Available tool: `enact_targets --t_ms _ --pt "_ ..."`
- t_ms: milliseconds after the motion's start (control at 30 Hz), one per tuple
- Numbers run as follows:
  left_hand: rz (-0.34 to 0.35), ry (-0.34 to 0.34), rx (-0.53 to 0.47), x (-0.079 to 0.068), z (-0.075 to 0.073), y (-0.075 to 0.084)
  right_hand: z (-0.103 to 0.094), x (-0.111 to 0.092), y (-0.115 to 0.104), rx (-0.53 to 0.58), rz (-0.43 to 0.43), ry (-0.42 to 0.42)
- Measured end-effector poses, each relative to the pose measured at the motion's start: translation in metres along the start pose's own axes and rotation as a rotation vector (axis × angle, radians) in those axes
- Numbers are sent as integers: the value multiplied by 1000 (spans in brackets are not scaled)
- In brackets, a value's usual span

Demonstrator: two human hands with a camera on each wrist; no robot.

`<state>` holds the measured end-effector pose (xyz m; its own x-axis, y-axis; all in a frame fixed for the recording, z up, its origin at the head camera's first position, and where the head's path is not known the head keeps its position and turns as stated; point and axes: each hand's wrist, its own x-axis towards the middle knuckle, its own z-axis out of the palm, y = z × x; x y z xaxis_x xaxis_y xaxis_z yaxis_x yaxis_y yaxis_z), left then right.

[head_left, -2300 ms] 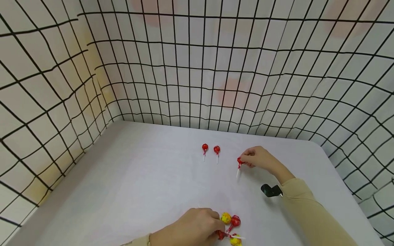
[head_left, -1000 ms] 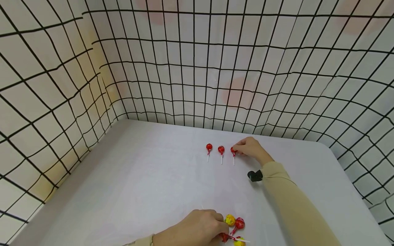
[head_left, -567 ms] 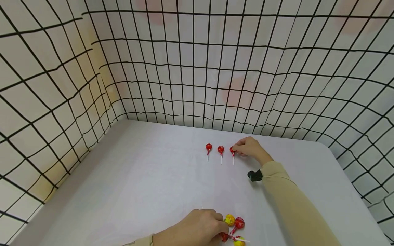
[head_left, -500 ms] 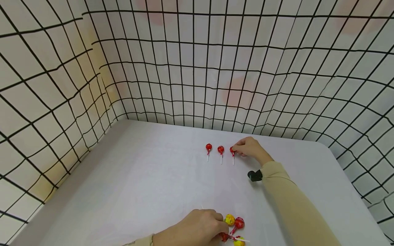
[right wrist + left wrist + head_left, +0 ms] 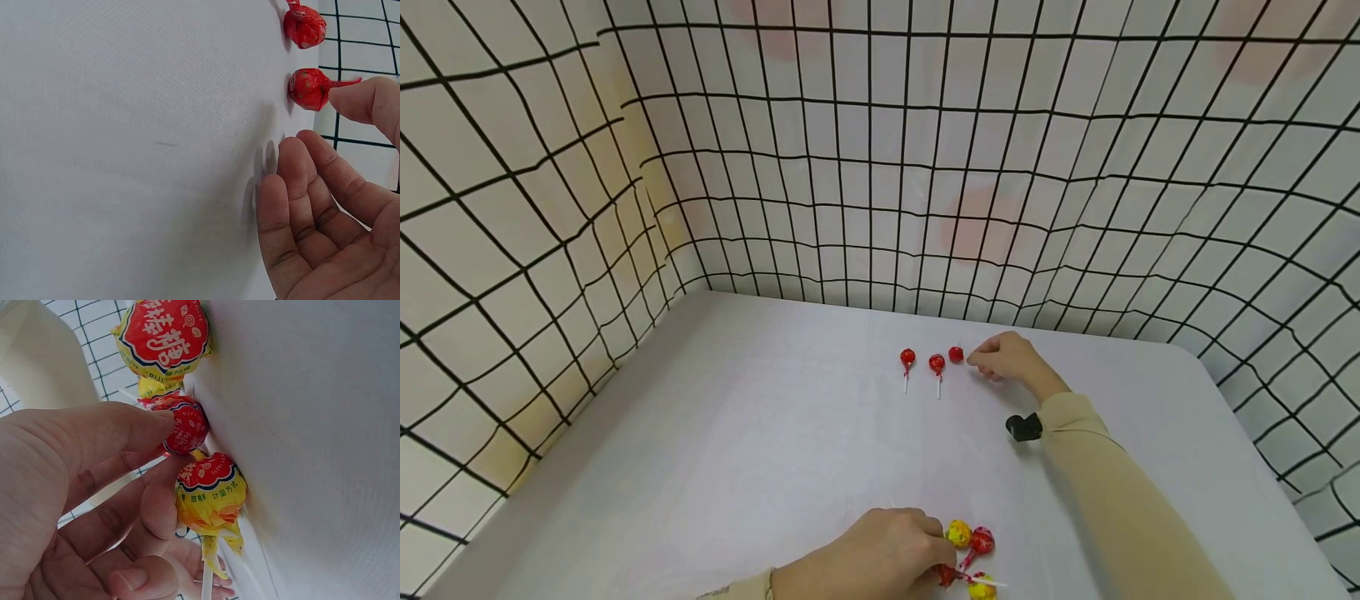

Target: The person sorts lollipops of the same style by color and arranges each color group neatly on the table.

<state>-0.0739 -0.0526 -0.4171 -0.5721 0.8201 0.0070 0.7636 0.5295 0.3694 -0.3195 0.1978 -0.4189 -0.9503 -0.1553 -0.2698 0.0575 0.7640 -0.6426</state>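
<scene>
Near the front edge, my left hand (image 5: 872, 554) pinches a red lollipop (image 5: 189, 428) between thumb and finger, in a small cluster. Beside it lie a yellow lollipop (image 5: 958, 533), another red lollipop (image 5: 982, 541) and a second yellow lollipop (image 5: 981, 588). At the back, two red lollipops (image 5: 907, 356) (image 5: 937, 363) lie side by side, sticks toward me. Right of them rests a third red lollipop (image 5: 956, 354), its stick not visible in the head view. Just right of it my right hand (image 5: 1011, 360) holds nothing, fingers slightly bent and parted from the thumb.
A white cloth (image 5: 737, 433) covers the table. Black grid-patterned white walls (image 5: 850, 167) rise behind and at both sides. A black wrist camera (image 5: 1024, 427) sticks out from the right sleeve, low over the cloth.
The right hand brought the third red lollipop left beside the row, then let go. That lollipop has since rolled slightly away, its stick dropping from sight. The left hand has stayed on the cluster.
</scene>
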Motion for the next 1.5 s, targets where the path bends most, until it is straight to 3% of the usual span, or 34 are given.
enact_targets --t_ms 300,633,867,1100,1500 --pt "11 24 22 0 0 1 -2 1 1 3 5 3" --pt "-9 4 -4 0 0 -1 -3 7 -11 -32 -79 65" --pt "17 21 12 0 0 0 0 13 -20 -11 -156 73" --pt "39 40 25 0 0 0 3 11 -26 -78 -220 101" --pt "17 19 10 0 0 0 0 2 -29 -104 -213 210"
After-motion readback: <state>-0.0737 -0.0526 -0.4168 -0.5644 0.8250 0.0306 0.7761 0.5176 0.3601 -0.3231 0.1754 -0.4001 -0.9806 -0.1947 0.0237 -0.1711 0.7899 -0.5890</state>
